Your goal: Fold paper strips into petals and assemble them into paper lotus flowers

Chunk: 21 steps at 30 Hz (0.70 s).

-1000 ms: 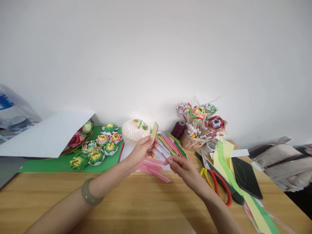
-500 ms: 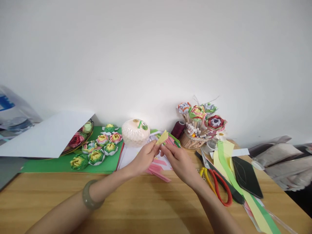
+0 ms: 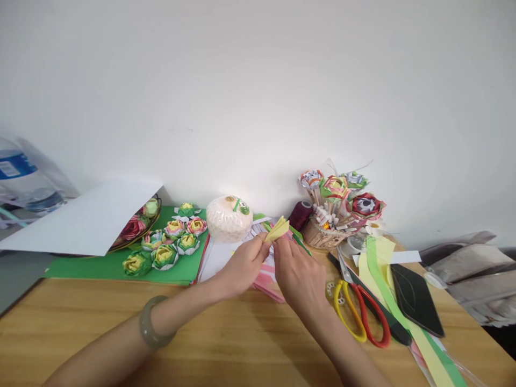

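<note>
A folded piece of yellow paper (image 3: 279, 228) sticks up, fanned out at its top, from between my two hands. My left hand (image 3: 246, 263) pinches its base from the left, and its fingers are closed. From the right, my right hand (image 3: 297, 269) grips the same paper low down, with the fingertips partly hidden behind the hand. Beneath and behind the hands lie pink paper strips (image 3: 266, 287) and white sheets (image 3: 217, 258). Several folded paper flowers (image 3: 164, 257) in green, yellow and pink rest on a green sheet (image 3: 97, 269) to the left.
Right of my hand lie scissors (image 3: 365, 317) with red and yellow handles, a dark phone (image 3: 417, 301) and paper strips (image 3: 387, 290). A basket (image 3: 322, 236) of paper flowers, a maroon thread spool (image 3: 300, 216) and a white round container (image 3: 229, 219) stand near the wall. A bottle (image 3: 20, 172) is far left.
The yellow paper's top has spread wider. My right hand has turned over it, its back now facing me. The whole view has shifted slightly.
</note>
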Tool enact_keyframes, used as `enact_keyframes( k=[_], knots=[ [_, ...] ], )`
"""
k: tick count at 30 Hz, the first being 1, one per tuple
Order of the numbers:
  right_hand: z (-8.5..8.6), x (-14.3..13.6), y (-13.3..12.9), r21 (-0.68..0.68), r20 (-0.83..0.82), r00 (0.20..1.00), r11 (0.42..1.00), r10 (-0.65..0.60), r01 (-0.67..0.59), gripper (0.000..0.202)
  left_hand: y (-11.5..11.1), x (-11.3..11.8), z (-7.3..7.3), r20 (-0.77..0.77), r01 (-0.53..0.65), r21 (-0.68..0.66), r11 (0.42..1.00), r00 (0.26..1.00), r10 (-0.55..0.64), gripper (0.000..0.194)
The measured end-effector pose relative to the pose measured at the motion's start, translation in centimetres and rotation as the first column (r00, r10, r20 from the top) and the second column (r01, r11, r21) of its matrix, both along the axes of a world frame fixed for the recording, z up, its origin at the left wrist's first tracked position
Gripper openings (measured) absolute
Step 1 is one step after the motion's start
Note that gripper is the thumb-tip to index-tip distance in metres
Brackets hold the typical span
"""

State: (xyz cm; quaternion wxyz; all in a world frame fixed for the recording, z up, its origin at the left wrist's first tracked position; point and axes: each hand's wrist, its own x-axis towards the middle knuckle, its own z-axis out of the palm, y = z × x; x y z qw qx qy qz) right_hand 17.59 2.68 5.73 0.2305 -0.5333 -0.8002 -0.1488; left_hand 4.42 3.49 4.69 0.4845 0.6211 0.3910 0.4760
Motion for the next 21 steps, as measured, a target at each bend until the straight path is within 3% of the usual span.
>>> enact_keyframes(
  k=[6, 13, 16, 21],
  knots=[
    [-0.4, -0.5, -0.5, 0.036, 0.034, 0.999, 0.999, 0.018, -0.019, 0.035, 0.1, 0.1, 0.1, -0.003, -0.031, 0.001, 1.0, 1.0, 0.031, 0.028],
    [-0.6, -0.3, 0.1, -0.06, -0.05, 0.996, 0.995, 0.08, -0.083, 0.028, 0.6, 0.0, 0.0, 0.106, -0.039, -0.125, 0.991, 0.993, 0.052, 0.036],
    [-0.2, 0.1, 0.3, -0.163, -0.206, 0.972, 0.975, 0.114, -0.149, 0.022, 0.5, 0.1, 0.6, 0.151, -0.011, -0.156, 0.988, 0.988, 0.035, 0.032],
    [0.5, 0.8, 0.4, -0.312, -0.558, 0.82, 0.885, 0.124, -0.347, 0.017, 0.5, 0.2, 1.0, 0.254, 0.021, -0.267, 0.964, 0.966, 0.049, 0.032]
  ],
)
